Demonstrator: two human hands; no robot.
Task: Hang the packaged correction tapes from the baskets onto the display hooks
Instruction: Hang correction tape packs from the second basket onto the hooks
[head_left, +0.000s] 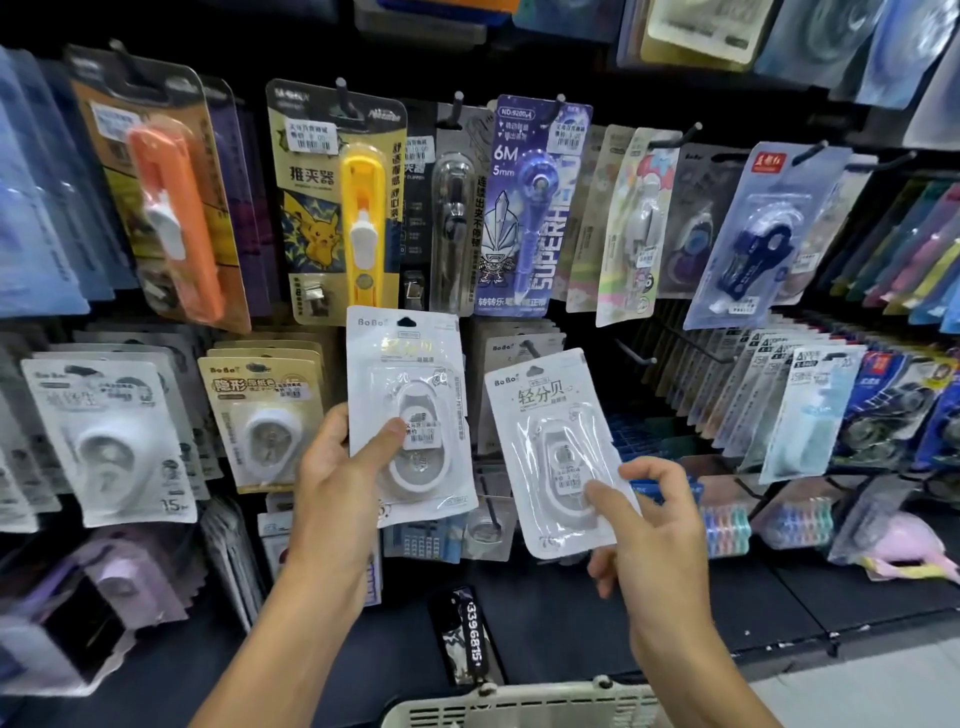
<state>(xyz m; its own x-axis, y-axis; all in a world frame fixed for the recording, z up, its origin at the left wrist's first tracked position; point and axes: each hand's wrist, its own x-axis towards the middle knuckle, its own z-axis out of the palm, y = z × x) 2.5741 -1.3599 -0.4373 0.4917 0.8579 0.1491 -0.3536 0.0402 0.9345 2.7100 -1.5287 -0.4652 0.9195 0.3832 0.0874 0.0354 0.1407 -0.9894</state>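
Correction tapes fill both of your hands, each one a white, rounded dispenser sealed under a glossy clear blister on a flat white card with a cloud-shaped hang hole at the top. Your left hand (340, 475) grips the left pack (410, 415) by its lower left edge, thumb curled across the blister front over the price sticker, fingers hidden behind the card. That pack stands almost upright, long axis vertical, hang hole uppermost, just below the yellow clip dispenser pack (337, 200). Your right hand (647, 525) pinches the right pack (553, 452) at its lower right corner, thumb on the front, index finger bent at the card's right edge. This pack leans, top tilted left, its long axis running from lower right up to upper left, printed face toward you. The two packs sit near each other without touching, in front of the lower row of dark metal hooks (636, 356) on the display. At the near edge, the slotted grey plastic rim of a basket (519, 704) shows between your forearms.
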